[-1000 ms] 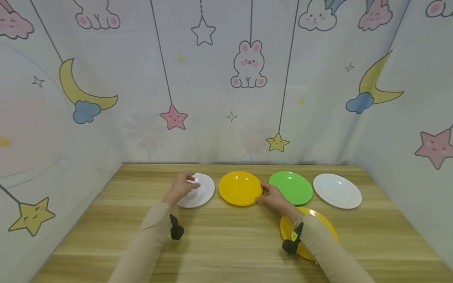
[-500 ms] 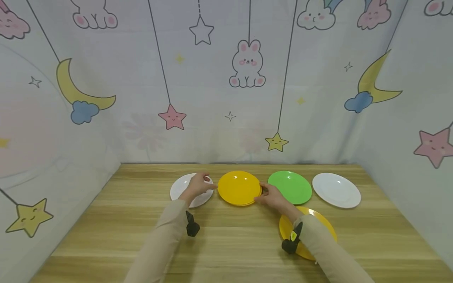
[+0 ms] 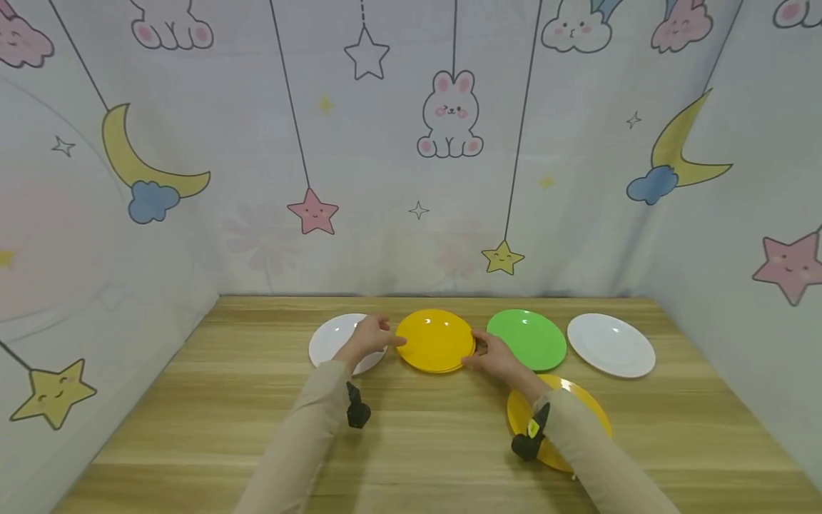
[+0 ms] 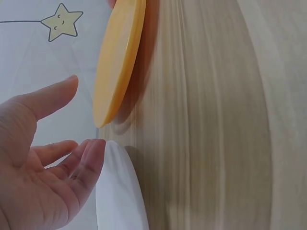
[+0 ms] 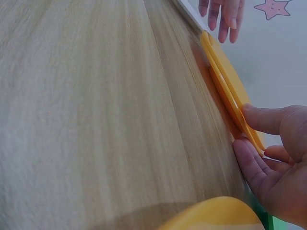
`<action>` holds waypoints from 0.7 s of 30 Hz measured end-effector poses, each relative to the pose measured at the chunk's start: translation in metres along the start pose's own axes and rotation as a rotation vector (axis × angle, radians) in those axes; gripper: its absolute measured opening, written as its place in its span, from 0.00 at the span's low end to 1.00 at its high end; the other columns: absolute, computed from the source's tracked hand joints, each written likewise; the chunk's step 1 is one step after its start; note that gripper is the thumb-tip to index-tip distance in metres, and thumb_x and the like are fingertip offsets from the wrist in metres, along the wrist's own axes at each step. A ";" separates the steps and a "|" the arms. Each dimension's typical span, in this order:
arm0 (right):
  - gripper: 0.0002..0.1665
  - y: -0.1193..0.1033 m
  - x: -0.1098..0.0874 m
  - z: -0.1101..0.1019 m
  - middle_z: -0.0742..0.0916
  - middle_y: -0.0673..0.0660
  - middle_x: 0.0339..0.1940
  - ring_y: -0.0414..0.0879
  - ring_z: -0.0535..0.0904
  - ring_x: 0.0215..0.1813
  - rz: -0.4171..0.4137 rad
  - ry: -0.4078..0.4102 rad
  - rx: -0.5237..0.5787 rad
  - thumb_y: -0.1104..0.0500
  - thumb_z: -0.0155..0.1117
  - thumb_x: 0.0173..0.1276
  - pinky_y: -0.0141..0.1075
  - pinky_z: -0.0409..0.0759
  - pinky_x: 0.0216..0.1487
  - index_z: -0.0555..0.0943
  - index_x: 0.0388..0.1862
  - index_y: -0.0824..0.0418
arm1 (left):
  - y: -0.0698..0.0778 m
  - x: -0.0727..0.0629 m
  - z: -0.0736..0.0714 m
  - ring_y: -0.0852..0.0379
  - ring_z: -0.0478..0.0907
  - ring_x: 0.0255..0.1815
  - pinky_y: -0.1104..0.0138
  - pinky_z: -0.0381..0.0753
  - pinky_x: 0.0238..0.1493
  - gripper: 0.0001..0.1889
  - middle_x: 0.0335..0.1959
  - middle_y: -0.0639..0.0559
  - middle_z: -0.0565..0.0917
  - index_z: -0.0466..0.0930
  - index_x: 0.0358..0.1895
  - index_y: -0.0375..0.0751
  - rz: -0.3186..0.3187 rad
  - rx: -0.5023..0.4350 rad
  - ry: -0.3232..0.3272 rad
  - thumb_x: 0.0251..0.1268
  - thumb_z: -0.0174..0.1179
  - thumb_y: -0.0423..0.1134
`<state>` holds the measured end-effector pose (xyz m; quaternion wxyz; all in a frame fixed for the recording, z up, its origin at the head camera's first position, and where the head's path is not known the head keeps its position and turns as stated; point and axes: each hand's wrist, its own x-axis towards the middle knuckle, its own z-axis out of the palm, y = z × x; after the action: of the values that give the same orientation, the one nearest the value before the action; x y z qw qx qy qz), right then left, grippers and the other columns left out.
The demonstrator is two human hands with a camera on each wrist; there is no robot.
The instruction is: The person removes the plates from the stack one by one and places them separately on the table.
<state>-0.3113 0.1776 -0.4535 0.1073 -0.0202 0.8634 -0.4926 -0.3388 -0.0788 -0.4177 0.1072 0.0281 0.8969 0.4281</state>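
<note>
Two stacked yellow plates (image 3: 433,339) lie at the middle of the back row. My right hand (image 3: 497,359) pinches their right edge; in the right wrist view its thumb (image 5: 264,119) presses the top and its fingers are at the rim's underside. A small gap shows between the two plates there. My left hand (image 3: 367,339) hovers over the right part of a white plate (image 3: 330,343), close to the yellow stack's left edge. Its thumb and fingers stand apart and hold nothing, as the left wrist view shows. The hand hides part of the white plate.
To the right of the stack lie a green plate (image 3: 526,339) and another white plate (image 3: 611,346). Another yellow plate (image 3: 584,407) lies nearer, partly under the right forearm. Printed cloth (image 3: 372,264) walls the wooden table (image 3: 411,442) at the back and sides.
My left hand has moved right across the white plate toward the yellow stack's left edge. My right hand has kept its hold on the stack's right edge.
</note>
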 end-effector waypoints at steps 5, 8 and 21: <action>0.42 0.001 0.001 0.000 0.79 0.60 0.42 0.43 0.77 0.33 -0.009 0.000 0.001 0.62 0.66 0.57 0.32 0.78 0.32 0.58 0.68 0.68 | -0.001 0.001 0.003 0.49 0.77 0.41 0.65 0.81 0.39 0.36 0.52 0.36 0.75 0.65 0.60 0.27 0.016 0.038 -0.003 0.49 0.68 0.41; 0.42 0.002 0.001 -0.001 0.79 0.60 0.41 0.43 0.77 0.32 -0.015 -0.001 0.003 0.62 0.66 0.57 0.32 0.78 0.32 0.58 0.68 0.68 | -0.002 0.002 0.005 0.49 0.77 0.42 0.65 0.81 0.40 0.35 0.52 0.36 0.75 0.65 0.60 0.28 0.014 0.043 -0.003 0.50 0.67 0.41; 0.43 0.002 0.001 -0.001 0.79 0.60 0.43 0.43 0.77 0.33 -0.008 0.001 0.024 0.62 0.67 0.56 0.32 0.79 0.33 0.58 0.67 0.68 | -0.001 0.003 0.017 0.51 0.76 0.39 0.65 0.80 0.40 0.31 0.49 0.40 0.76 0.69 0.56 0.30 0.021 0.055 0.026 0.47 0.68 0.36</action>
<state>-0.3120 0.1794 -0.4550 0.1052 -0.0222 0.8573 -0.5034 -0.3382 -0.0661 -0.4292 0.0902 0.0348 0.9094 0.4046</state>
